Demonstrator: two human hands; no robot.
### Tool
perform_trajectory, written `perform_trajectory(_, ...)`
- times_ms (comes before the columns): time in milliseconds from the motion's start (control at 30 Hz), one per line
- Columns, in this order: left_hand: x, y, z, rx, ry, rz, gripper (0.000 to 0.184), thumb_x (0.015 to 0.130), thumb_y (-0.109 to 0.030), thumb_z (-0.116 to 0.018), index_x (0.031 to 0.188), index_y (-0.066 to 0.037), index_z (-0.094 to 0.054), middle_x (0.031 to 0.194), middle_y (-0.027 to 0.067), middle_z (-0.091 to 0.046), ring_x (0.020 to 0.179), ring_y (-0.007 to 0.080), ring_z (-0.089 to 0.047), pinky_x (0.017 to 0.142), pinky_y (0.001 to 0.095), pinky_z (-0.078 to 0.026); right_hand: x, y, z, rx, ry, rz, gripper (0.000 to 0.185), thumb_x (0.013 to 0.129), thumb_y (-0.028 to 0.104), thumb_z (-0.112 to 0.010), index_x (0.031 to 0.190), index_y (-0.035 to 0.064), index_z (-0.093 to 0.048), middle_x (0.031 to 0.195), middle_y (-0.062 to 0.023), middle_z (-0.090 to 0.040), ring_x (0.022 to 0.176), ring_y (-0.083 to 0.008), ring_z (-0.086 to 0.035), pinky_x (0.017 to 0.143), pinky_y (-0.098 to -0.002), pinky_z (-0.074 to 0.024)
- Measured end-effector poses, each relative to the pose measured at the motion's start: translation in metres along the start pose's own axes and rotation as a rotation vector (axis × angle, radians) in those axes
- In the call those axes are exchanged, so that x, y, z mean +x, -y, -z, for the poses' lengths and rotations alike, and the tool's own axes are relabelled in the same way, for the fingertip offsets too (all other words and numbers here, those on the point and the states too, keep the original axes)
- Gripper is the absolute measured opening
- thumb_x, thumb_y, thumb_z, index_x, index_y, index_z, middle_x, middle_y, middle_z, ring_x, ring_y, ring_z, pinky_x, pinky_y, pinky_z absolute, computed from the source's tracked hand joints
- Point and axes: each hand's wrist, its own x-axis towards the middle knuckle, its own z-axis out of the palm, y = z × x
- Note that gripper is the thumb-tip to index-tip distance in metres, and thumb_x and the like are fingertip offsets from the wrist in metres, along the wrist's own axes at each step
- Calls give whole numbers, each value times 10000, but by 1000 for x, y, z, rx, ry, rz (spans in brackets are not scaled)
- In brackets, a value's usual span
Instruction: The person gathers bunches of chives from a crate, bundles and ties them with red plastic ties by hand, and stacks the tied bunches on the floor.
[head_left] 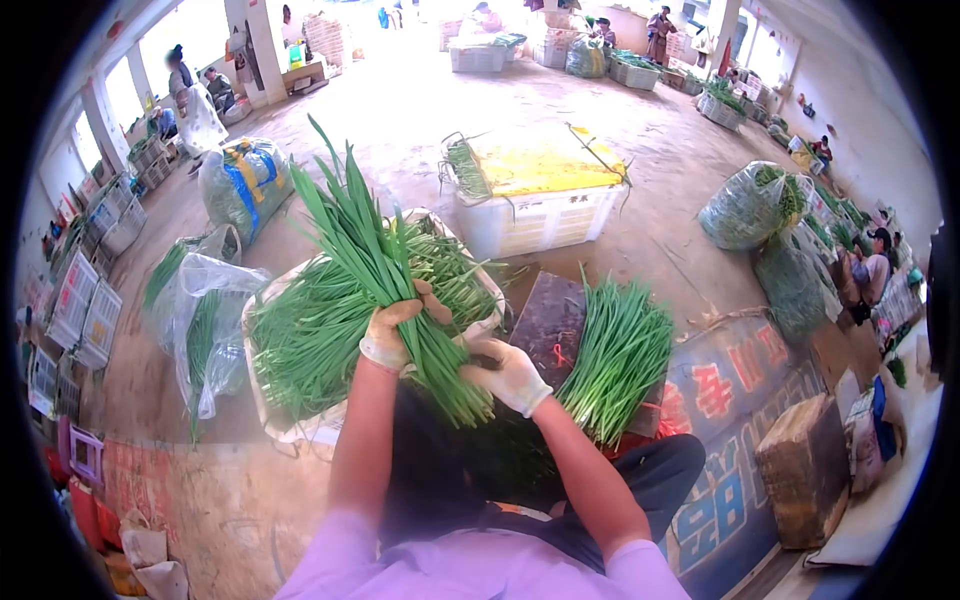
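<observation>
My left hand (395, 330), in a pale glove, is wrapped round a bunch of garlic chives (362, 235). The long green leaves fan up and away from me, while the stalk ends slant down over my lap. At the right side of the stalks is my gloved right hand (508, 375), its fingers curled against them near the lower end; the fingertips are partly hidden. Below the held bunch stands a white crate (262, 405) full of loose garlic chives. A separate pile of garlic chives (620, 350) lies to the right, beside a dark board (548, 315).
Ahead stands a white crate with a yellow cover (545, 215). Clear plastic bags of greens (215, 310) sit at left, and more stuffed bags (745, 210) at right. A wooden block (803, 470) is at lower right. Other people (870, 265) sit among crates along the walls.
</observation>
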Motion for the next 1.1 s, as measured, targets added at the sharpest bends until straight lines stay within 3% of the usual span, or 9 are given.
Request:
perform_trajectory(167,2,-2,18,-150,-6,-8,283,827,-116,-610,1092,-16,-603,882,95,-649,822,293,-647,786,414,-549,-8,4,8,465,-103,-156,131,872,17,-705,999,-16,-703,938,-90,-730,770,-106,-675,730,-253,-550)
perform_trajectory(333,10,-6,34,-337,-81,-121,129,958,-181,-585,1030,-74,-595,749,-30,-530,672,129,-510,687,320,-462,-25,-21,14,1082,-241,-22,117,942,44,-627,1051,5,-613,965,-133,-702,866,-243,-695,738,-342,-589)
perform_trajectory(467,16,-14,50,-347,-78,-182,105,951,-181,-579,996,-87,-585,725,-17,-521,652,147,-500,663,332,-444,-47,-48,30,1195,-399,-63,134,943,65,-615,1045,-22,-616,1012,-161,-699,893,-260,-692,780,-373,-584)
perform_trajectory(633,16,-33,66,-350,-62,-219,117,947,-185,-583,1010,-87,-588,751,-25,-516,674,147,-505,691,332,-444,-80,-61,48,611,-167,-327,183,893,88,-655,1051,-3,-674,936,-141,-724,891,-231,-705,801,-352,-579)
perform_trajectory(700,17,-36,63,-372,-57,-220,122,945,-182,-587,1021,-87,-589,752,-24,-518,679,150,-511,695,333,-445,-87,-67,49,-254,489,-501,258,890,129,-666,1084,-40,-653,919,-132,-721,857,-221,-702,760,-334,-573)
perform_trajectory(733,16,-36,62,-370,-58,-219,135,941,-184,-593,1035,-86,-588,751,-22,-517,683,155,-514,705,335,-448,-90,-84,50,-574,567,-257,295,879,140,-679,1101,-54,-659,893,-127,-715,834,-156,-684,713,-300,-559)
perform_trajectory(767,17,-38,58,-367,-53,-217,135,941,-184,-593,1035,-86,-588,751,-22,-517,683,155,-514,705,335,-448,-84,-78,49,-572,561,-255,295,879,140,-679,1101,-54,-659,893,-127,-715,834,-156,-684,713,-300,-559)
perform_trajectory(833,14,-36,53,-336,-42,-228,150,941,-190,-594,1048,-85,-584,753,-13,-530,686,165,-524,711,355,-471,-66,-49,40,8,-187,-273,291,870,197,-719,1079,-3,-691,957,-144,-727,810,-151,-690,719,-300,-555)
perform_trajectory(1100,16,-31,35,-241,-81,-205,157,937,-190,-601,1044,-77,-579,755,4,-565,668,187,-558,707,389,-504,-51,10,23,122,-58,-225,191,879,165,-714,971,-3,-714,840,-78,-720,654,-156,-673,604,-281,-547)
